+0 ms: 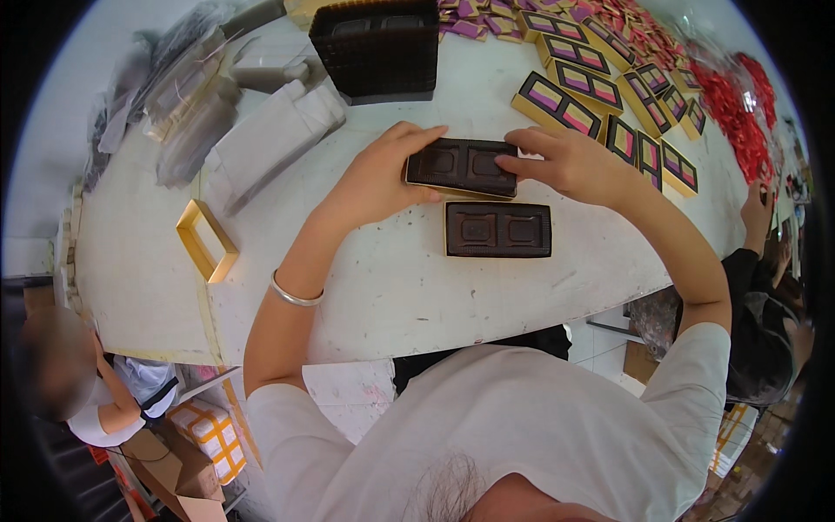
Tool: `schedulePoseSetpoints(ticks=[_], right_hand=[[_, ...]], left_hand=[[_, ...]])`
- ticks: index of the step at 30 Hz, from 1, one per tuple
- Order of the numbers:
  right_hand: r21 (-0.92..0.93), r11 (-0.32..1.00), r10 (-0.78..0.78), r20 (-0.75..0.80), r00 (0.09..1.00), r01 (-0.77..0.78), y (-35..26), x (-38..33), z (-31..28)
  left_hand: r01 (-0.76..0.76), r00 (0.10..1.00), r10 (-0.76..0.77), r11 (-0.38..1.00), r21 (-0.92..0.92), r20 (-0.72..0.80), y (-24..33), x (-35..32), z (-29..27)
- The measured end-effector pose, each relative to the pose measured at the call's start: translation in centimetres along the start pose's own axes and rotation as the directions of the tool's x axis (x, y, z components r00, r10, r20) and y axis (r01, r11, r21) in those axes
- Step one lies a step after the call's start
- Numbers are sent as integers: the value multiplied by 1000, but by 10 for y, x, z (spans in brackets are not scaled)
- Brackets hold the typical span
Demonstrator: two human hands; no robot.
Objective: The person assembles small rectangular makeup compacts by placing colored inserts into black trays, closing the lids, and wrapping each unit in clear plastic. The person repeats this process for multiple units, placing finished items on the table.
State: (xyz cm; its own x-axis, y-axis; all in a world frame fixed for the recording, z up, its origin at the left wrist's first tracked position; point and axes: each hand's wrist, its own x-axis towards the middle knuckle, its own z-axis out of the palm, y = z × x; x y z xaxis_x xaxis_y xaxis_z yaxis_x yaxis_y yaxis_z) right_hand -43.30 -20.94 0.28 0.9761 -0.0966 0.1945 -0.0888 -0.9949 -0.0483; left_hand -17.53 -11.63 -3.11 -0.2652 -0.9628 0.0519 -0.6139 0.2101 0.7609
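Note:
A small gold-edged box with a dark brown two-compartment plastic tray (461,165) in it is between my hands, above the white table. My left hand (374,178) grips its left end, thumb along the near side and fingers at the far edge. At the right end, my right hand (574,165) has its fingers bent over the tray's top and edge; its thumb is partly hidden. Just nearer to me lies a second gold-edged box with the same kind of tray (497,230), its two compartments holding nothing. Off to the left stands a bare gold box frame (207,242).
A tall stack of brown trays (374,61) stands at the far side. Filled boxes (578,87) with pink and yellow pieces lie far right, near loose wrapped pieces (496,19) and red wrappers (739,122). White cartons (274,139) lie far left. Other people are at both sides.

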Motion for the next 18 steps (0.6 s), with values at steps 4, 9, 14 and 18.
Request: schedulePoseSetpoints(ticks=[4, 9, 14, 18], right_hand=[[-233, 940, -261, -17, 965, 250, 2, 6, 12], [-138, 959, -218, 191, 957, 246, 13, 21, 2], [-203, 953, -190, 176, 966, 225, 2, 22, 7], [192, 981, 34, 39, 999, -41, -11, 15, 1]], left_hand=[[60, 998, -59, 991, -116, 13, -4, 1, -2], [6, 997, 4, 993, -121, 77, -18, 6, -12], [22, 1000, -22, 983, -184, 4, -16, 2, -7], [43, 998, -46, 993, -108, -30, -13, -6, -5]])
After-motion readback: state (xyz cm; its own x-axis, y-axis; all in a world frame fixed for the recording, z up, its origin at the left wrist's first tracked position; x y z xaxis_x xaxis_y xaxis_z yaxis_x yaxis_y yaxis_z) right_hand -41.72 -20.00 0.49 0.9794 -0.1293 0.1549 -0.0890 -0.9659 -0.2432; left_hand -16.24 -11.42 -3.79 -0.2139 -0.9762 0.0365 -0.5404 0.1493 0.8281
